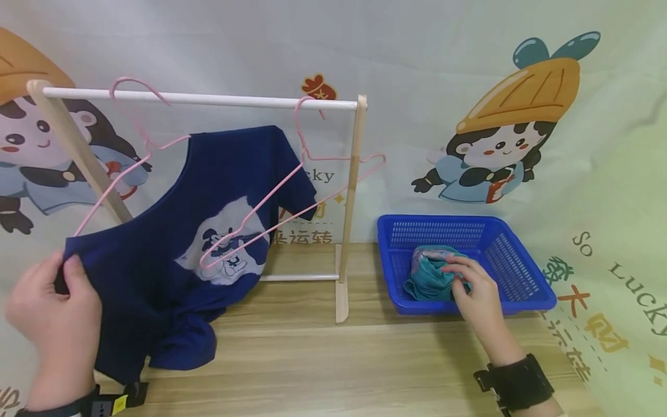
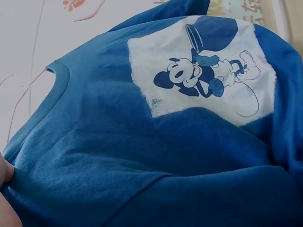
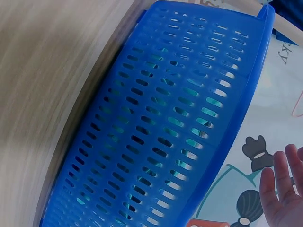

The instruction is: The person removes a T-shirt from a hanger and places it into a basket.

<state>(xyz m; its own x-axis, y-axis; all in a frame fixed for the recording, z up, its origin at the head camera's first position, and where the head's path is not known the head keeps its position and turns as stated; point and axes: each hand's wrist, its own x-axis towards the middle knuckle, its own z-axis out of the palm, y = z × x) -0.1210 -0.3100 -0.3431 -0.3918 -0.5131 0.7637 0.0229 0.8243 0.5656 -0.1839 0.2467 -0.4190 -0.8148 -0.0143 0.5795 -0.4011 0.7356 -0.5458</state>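
A navy T-shirt (image 1: 156,249) with a white cartoon print (image 2: 170,71) hangs on a pink hanger (image 1: 130,79) hooked over the rack's rod. My left hand (image 1: 65,307) pinches the shirt at the shoulder beside the neckline, near the hanger's lower-left end. In the left wrist view, only a bit of thumb and finger shows at the left edge. My right hand (image 1: 476,289) is over the blue basket (image 1: 388,249), at a crumpled teal cloth (image 1: 432,278), its fingers relaxed and apart. Whether the fingertips touch the cloth is unclear.
The small rack has a white rod (image 1: 224,99) and wooden posts (image 1: 350,202). A second pink hanger (image 1: 297,121), bare, hangs at its right, in front of the shirt. Behind stands a printed cloth backdrop (image 1: 417,69); below lies a wood-grain tabletop (image 1: 312,365).
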